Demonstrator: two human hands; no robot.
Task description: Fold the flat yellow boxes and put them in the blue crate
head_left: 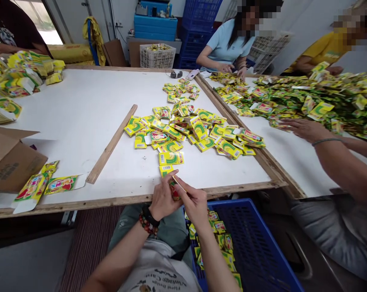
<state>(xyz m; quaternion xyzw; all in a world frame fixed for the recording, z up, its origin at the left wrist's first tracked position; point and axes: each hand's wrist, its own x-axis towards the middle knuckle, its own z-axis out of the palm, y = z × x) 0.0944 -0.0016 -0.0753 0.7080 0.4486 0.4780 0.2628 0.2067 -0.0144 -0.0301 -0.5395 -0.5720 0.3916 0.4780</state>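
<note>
At the table's near edge, both my hands meet on one small yellow-green box (174, 191). My left hand (165, 197) is closed round its side, with a dark band and beads on the wrist. Thumb and fingers of my right hand (194, 202) pinch its upper end, where a pale flap shows. Most of this box is hidden by my fingers. Just beyond my hands lie two flat boxes, one (170, 158) behind the other (165, 170). Farther back spreads a loose heap of the same boxes (198, 127).
A blue crate (250, 205) with several boxes stands below the edge at my right. Wooden strips (112, 144) divide the white table (89, 93). A cardboard carton (15, 162) sits left. Co-workers sit around; one's hand (305, 129) reaches toward a large pile (293, 97) at right.
</note>
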